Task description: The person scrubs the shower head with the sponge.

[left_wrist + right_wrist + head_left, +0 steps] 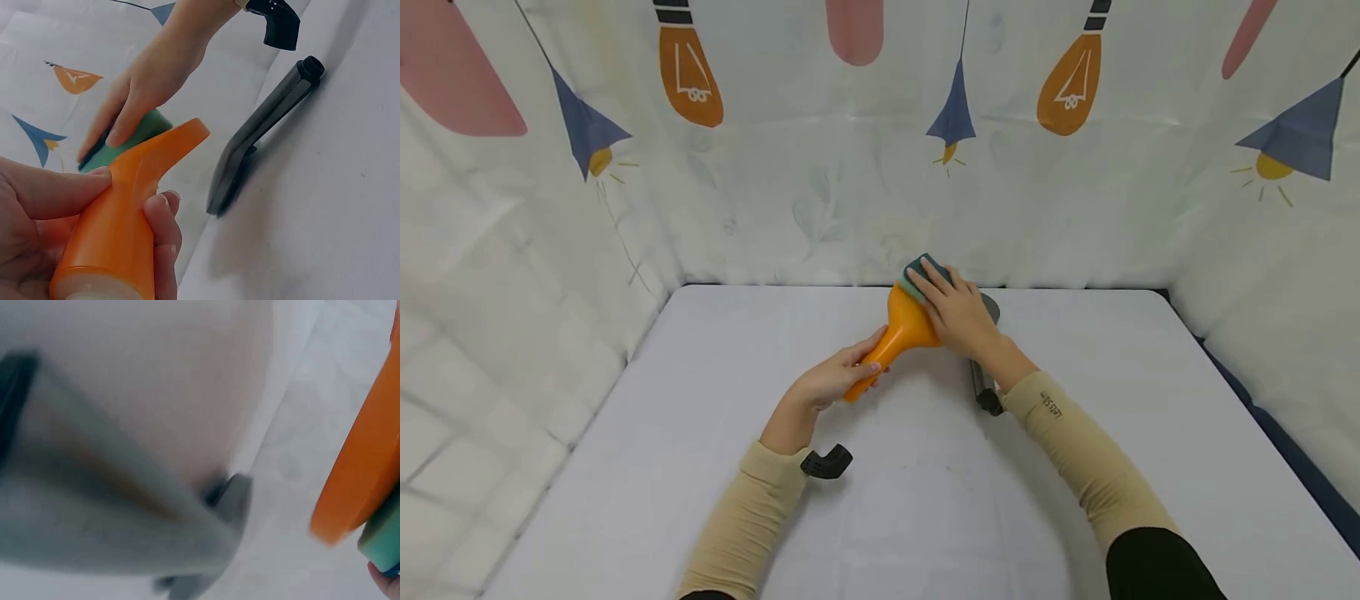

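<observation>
My left hand (831,379) grips the handle of an orange, hollow-looking tool (912,325) with a wide flared head, holding it above the table. In the left wrist view, thumb and fingers wrap the orange handle (115,234), whose near end shows a whitish opening. My right hand (962,317) holds a two-layer sponge (916,287), light green and dark teal, against the flared head. Its fingers lie over the sponge's dark side; the thumb is on the green side in the left wrist view. Behind the right hand is a grey, long-handled tool (265,125) with a black, ringed end.
The white table (685,433) stretches out on both sides of my arms. A white cloth backdrop (850,200) printed with lamps and bulbs rises behind its far edge. Black wrist mounts (827,462) stick out from the sleeves. The grey tool lies close by the right forearm.
</observation>
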The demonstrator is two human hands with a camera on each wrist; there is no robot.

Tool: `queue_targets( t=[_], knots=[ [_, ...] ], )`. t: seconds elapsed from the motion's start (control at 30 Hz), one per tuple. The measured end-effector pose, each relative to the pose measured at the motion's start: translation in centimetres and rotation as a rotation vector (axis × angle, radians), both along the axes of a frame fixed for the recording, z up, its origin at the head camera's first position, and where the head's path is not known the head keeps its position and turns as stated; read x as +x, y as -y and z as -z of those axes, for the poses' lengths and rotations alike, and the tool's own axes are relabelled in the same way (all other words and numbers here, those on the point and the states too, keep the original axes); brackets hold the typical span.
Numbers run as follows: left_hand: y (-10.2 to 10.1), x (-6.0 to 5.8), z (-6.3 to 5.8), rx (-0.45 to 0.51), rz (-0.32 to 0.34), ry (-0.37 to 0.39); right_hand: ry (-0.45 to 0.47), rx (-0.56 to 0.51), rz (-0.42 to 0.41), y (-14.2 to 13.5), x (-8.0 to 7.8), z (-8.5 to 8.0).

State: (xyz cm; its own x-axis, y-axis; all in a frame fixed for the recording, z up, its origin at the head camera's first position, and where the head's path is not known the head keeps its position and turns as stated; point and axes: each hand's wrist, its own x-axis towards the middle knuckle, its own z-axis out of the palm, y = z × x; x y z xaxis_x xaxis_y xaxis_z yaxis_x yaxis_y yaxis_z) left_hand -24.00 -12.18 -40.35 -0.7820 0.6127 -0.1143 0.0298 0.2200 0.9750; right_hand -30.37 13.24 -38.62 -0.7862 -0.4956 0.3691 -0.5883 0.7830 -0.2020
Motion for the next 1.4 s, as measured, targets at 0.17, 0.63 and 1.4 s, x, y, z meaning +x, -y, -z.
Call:
queue_targets(
  t=[0.17,0.63,1.4],
  knots=[
    [-0.1,0.0,0.0,0.0,0.007,0.008,0.142,-0.218,0.089,-2.6,-1.1,0.4],
    [-0.2,0.1,0.0,0.016,0.041,-0.028,-0.069,-0.052,-0.091,2.6,1.9,-0.6],
    [0.0,-0.1,-0.3,0.021,-0.003,-0.025,0.094,-0.289,0.066,-2.1,-0.7,0.0]
  ],
)
